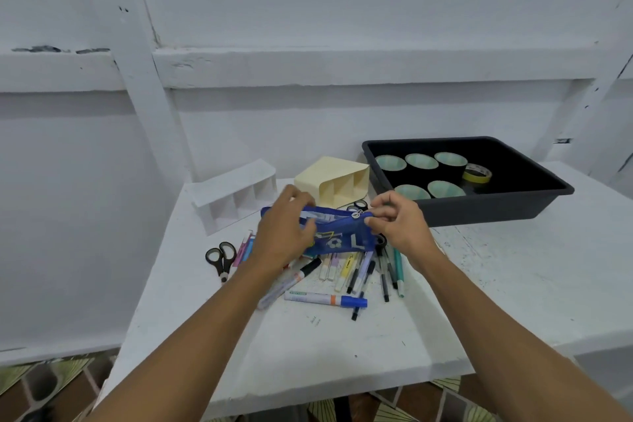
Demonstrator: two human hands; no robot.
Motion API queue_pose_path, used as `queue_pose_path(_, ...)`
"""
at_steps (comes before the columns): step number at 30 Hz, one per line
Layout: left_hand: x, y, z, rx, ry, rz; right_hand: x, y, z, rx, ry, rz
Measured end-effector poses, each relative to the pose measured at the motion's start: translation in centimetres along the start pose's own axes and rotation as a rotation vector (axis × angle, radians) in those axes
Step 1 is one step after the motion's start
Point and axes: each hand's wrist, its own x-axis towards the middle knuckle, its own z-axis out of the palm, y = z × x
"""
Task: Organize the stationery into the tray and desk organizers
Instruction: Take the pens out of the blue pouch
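pencil pouch point(342, 233) gripped by fingers of left hand point(284, 236) and right hand point(397, 226) above pens point(356, 271).

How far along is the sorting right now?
Done: tape rolls sit in the black tray. In hand: left hand and right hand grip the blue pencil pouch. Left: markers, pens and scissors lie on the table; white organizer and cream organizer lie tipped over, empty.

No wording can be read. The pouch point(337, 233) carries white and yellow print, too blurred to make out. The blue-capped marker point(325, 299) has a green label, its letters too small to tell.
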Motion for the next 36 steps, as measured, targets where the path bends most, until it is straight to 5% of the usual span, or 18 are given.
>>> queue_pose_path(11, 2.1, 5.5, 3.3, 0.204, -0.143, 0.100, -0.6, 0.2, -1.2, -0.155, -0.040, -0.124)
queue_pose_path(19, 2.3, 4.8, 3.5, -0.096, -0.210, -0.095, -0.5, 0.4, -0.9, -0.207, -0.040, -0.157)
queue_pose_path(23, 2.7, 5.2, 2.8, -0.292, -0.164, -0.188, -0.4, 0.3, -1.0, -0.256, -0.038, -0.169)
queue_pose_path(31, 1.8, 1.3, -0.4, 0.081, 0.035, -0.330, -0.4, 1.1, -2.4, -0.251, 0.147, -0.089)
queue_pose_path(36, 0.9, -2.0, -1.8, 0.009, 0.147, -0.386, -0.3, 1.5, -2.9, -0.184, 0.213, -0.069)
